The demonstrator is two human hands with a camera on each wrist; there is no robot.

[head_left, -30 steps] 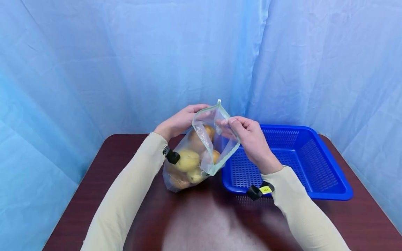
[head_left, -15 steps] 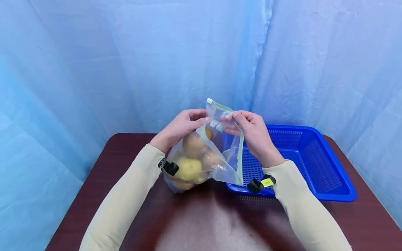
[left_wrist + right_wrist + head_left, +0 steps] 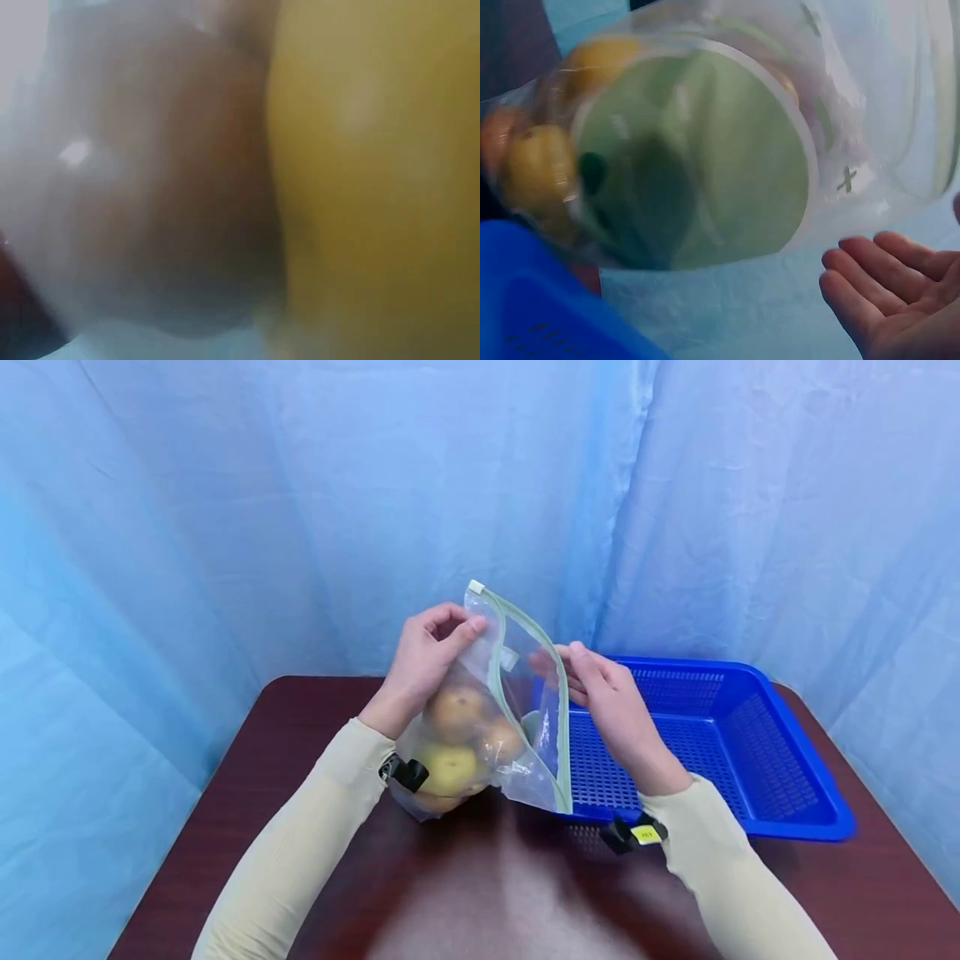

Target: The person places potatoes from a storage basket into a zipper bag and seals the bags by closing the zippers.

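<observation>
A clear zip bag (image 3: 525,752) with a pale green zipper rim stands on the table, its mouth tilted up and open. Several yellow and brown round fruits (image 3: 453,710) lie in its lower left part. My left hand (image 3: 459,627) pinches the bag's upper left wall just under the zipper. My right hand (image 3: 568,667) is at the bag's right rim. Its fingers (image 3: 870,277) are loosely extended and hold nothing in the right wrist view, where the bag (image 3: 705,172) also shows a pale green round shape inside. The left wrist view is a blur of yellow fruit (image 3: 375,187).
A blue perforated plastic basket (image 3: 712,735) sits right of the bag, its corner (image 3: 532,300) below the bag in the right wrist view. The dark red-brown table (image 3: 487,893) has bare surface in front. Blue curtain (image 3: 225,527) closes off the back and sides.
The bag's mouth has swung upright and its zipper corner has risen. My left hand has moved up to pinch near the top. My right hand has let go of the rim and dropped slightly.
</observation>
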